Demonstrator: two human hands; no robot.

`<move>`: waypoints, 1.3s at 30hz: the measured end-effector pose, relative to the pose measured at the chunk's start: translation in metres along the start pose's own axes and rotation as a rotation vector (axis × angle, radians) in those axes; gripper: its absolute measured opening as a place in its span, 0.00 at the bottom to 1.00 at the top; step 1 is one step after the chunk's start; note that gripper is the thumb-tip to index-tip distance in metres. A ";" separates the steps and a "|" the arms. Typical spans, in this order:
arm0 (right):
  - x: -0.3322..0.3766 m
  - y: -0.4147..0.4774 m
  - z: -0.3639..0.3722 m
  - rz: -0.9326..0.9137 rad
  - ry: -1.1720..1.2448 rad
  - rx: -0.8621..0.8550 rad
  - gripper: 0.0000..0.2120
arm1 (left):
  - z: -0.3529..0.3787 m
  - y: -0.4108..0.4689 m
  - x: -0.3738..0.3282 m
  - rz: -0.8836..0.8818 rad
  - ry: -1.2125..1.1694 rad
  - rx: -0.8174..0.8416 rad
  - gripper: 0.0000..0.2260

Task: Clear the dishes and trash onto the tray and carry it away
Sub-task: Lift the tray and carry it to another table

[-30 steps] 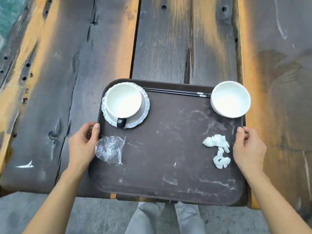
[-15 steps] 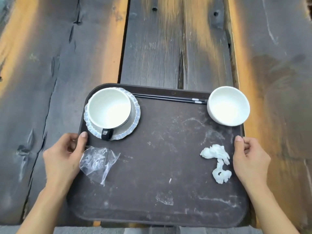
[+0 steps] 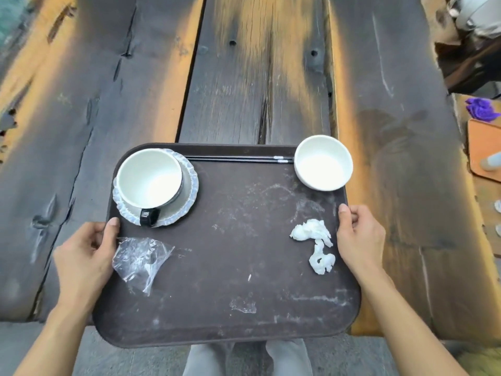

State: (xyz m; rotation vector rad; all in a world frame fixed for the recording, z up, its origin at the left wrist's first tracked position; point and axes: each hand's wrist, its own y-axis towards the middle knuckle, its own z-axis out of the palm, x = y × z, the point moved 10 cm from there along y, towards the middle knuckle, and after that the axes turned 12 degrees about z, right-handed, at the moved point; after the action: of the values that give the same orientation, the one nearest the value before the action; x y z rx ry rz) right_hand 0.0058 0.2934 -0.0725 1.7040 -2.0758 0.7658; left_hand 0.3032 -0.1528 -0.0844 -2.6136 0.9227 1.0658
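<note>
A dark brown tray (image 3: 233, 316) hangs past the near edge of the wooden table. My left hand (image 3: 84, 256) grips its left rim and my right hand (image 3: 360, 237) grips its right rim, thumbs on top. On the tray a white cup with a black handle (image 3: 149, 180) stands on a frilled saucer (image 3: 189, 196) at the back left. A white bowl (image 3: 322, 162) sits at the back right, black chopsticks (image 3: 238, 158) lie along the back rim. A clear plastic wrapper (image 3: 141, 259) lies by my left thumb, a crumpled white napkin (image 3: 314, 240) by my right hand.
The dark plank table (image 3: 254, 77) stretches ahead, with gaps between boards. At the far right an orange board (image 3: 485, 147) and a purple cloth (image 3: 481, 109) lie on a second surface. Grey floor and my trouser legs (image 3: 244, 359) show below the tray.
The tray, held at both rims, has come toward me and now sticks out further over the table's near edge. The items on it kept their places.
</note>
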 end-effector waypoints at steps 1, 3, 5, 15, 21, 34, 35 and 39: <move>0.005 0.000 -0.006 -0.020 -0.005 0.008 0.10 | -0.006 -0.007 -0.004 -0.002 0.012 -0.014 0.17; 0.014 0.001 -0.018 -0.054 -0.016 0.033 0.10 | -0.020 -0.021 -0.011 -0.011 0.022 -0.038 0.17; 0.025 0.001 -0.034 -0.098 -0.025 0.049 0.10 | -0.034 -0.039 -0.018 -0.047 0.002 -0.056 0.16; 0.086 -0.029 -0.077 -0.291 -0.029 0.236 0.12 | -0.123 -0.155 -0.043 -0.215 0.048 -0.237 0.16; 0.126 -0.058 -0.077 -0.445 -0.067 0.366 0.12 | -0.171 -0.250 -0.061 -0.350 0.028 -0.397 0.14; 0.209 -0.195 -0.046 -0.809 -0.144 0.634 0.12 | -0.256 -0.462 -0.067 -0.679 0.152 -0.742 0.15; 0.212 -0.209 -0.041 -0.831 -0.150 0.654 0.12 | -0.262 -0.477 -0.064 -0.706 0.157 -0.764 0.15; 0.224 -0.268 -0.022 -0.905 -0.172 0.730 0.12 | -0.283 -0.530 -0.052 -0.783 0.156 -0.852 0.16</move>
State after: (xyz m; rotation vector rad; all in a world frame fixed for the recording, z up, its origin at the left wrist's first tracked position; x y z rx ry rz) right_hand 0.2161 0.0959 0.1246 2.8212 -0.8632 1.1172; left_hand 0.7567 0.1875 0.1201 -3.2097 -0.7192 1.1557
